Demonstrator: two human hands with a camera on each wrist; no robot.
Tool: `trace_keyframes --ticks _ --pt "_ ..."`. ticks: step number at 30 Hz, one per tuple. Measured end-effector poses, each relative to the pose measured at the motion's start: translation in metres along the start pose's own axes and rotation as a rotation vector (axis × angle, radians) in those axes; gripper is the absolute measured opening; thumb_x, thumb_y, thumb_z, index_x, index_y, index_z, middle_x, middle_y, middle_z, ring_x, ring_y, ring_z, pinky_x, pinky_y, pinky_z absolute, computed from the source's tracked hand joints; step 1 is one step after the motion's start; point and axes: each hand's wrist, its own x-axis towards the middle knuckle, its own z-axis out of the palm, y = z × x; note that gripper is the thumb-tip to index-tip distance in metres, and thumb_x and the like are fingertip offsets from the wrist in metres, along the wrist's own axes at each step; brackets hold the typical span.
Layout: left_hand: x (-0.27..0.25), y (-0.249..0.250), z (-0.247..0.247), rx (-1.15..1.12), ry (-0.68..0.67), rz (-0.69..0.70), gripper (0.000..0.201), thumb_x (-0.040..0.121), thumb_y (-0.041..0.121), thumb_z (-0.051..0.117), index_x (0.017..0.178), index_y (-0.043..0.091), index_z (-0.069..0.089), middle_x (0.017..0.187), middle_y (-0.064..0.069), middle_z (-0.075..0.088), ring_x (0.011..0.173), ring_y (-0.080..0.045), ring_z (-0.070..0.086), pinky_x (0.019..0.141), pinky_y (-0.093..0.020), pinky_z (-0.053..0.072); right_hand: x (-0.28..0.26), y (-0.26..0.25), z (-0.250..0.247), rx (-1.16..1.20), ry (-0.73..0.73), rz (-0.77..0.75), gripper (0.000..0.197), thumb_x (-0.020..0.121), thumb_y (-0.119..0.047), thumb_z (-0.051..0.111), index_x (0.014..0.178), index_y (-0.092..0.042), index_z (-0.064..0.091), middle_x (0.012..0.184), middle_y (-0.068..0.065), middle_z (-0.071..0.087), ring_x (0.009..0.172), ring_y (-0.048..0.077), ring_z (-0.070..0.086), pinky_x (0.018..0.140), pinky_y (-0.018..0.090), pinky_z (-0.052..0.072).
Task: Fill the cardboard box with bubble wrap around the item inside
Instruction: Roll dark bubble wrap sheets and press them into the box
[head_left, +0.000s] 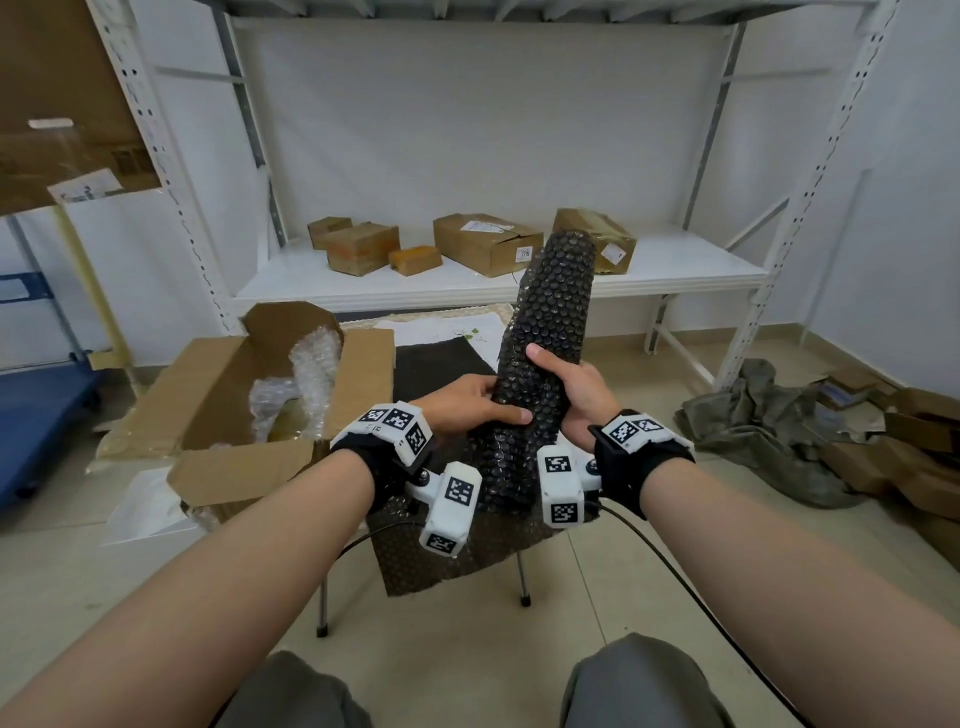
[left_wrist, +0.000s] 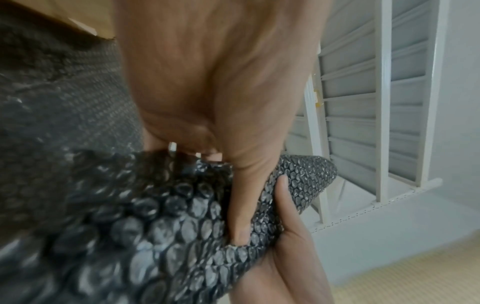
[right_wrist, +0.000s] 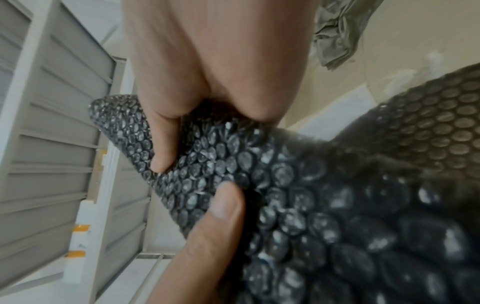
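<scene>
The left hand (head_left: 462, 402) grips the black bubble wrap (head_left: 545, 343) from the left, thumb laid across its near face and fingers curled behind. The right hand (head_left: 576, 387) clamps the same roll from the right, thumb on top, fingers wrapped underneath; the right wrist view shows the thumb (right_wrist: 218, 207) pressed into the bubbles. The wrap is rolled into a loose tube, tilted up and away, its far end raised in front of the shelf (head_left: 498, 283). Its lower end trails down to a flat dark sheet (head_left: 447, 551) draped over a stool between the knees.

The box (head_left: 218, 384) sits on the floor to the left, flaps open, with clear bubble wrap (head_left: 311, 369) bunched inside; the item in it cannot be made out. The black wrap is well apart from the box.

On the far shelf stand several closed cartons (head_left: 485, 244). A grey cloth (head_left: 763, 421) and flattened cardboard lie on the floor at right. A blue cart (head_left: 36, 400) stands at left.
</scene>
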Motion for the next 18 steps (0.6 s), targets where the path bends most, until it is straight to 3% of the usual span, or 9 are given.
trace_keyframes --ticks 4,7,11,14,16,18 --pt "-0.017 0.014 -0.015 0.046 0.017 0.002 0.060 0.064 0.031 0.089 0.118 0.016 0.065 0.111 -0.004 0.073 0.104 -0.021 0.069 0.097 -0.041 0.053 0.000 -0.020 0.019 -0.005 0.000 -0.075 0.048 0.084 -0.010 0.075 0.126 0.008 0.058 0.120 0.023 0.068 0.110 0.036 0.067 0.098 0.050 0.052" --pt "-0.034 0.029 -0.032 0.066 0.019 0.019 0.054 0.072 0.016 0.084 0.121 0.012 0.062 0.114 -0.007 0.071 0.104 -0.023 0.069 0.091 -0.038 0.056 0.001 -0.030 0.040 -0.002 -0.001 -0.108 0.050 0.083 -0.014 0.077 0.125 0.006 0.059 0.119 0.021 0.069 0.110 0.036 0.067 0.100 0.052 0.050" --pt "-0.059 0.043 -0.066 0.102 0.118 0.084 0.055 0.072 0.005 0.081 0.123 0.011 0.062 0.117 -0.008 0.070 0.109 -0.024 0.065 0.097 -0.039 0.052 -0.002 -0.037 0.081 0.038 -0.068 -0.160 0.058 0.083 -0.023 0.078 0.131 0.001 0.055 0.123 0.019 0.068 0.113 0.033 0.066 0.101 0.050 0.050" --pt "-0.077 0.046 -0.095 0.097 0.219 0.103 0.052 0.072 0.001 0.080 0.121 0.010 0.063 0.115 -0.010 0.070 0.106 -0.025 0.067 0.093 -0.040 0.054 -0.009 -0.037 0.125 0.030 -0.142 -0.149 0.071 0.080 -0.040 0.078 0.135 -0.002 0.054 0.125 0.017 0.068 0.113 0.030 0.067 0.096 0.045 0.054" --pt "-0.088 0.045 -0.115 0.093 0.272 0.110 0.047 0.072 0.000 0.080 0.116 0.009 0.065 0.109 -0.009 0.072 0.101 -0.025 0.069 0.088 -0.037 0.056 -0.011 -0.033 0.153 0.019 -0.179 -0.137 0.072 0.079 -0.044 0.076 0.135 -0.004 0.055 0.125 0.016 0.068 0.114 0.030 0.067 0.096 0.044 0.054" --pt "-0.100 0.043 -0.131 0.119 0.324 0.110 0.040 0.074 0.001 0.079 0.110 0.012 0.066 0.099 -0.005 0.073 0.088 -0.017 0.070 0.071 -0.023 0.058 -0.014 -0.027 0.177 -0.024 -0.192 -0.126 0.060 0.086 -0.037 0.069 0.135 -0.005 0.055 0.126 0.014 0.067 0.115 0.028 0.066 0.092 0.041 0.055"
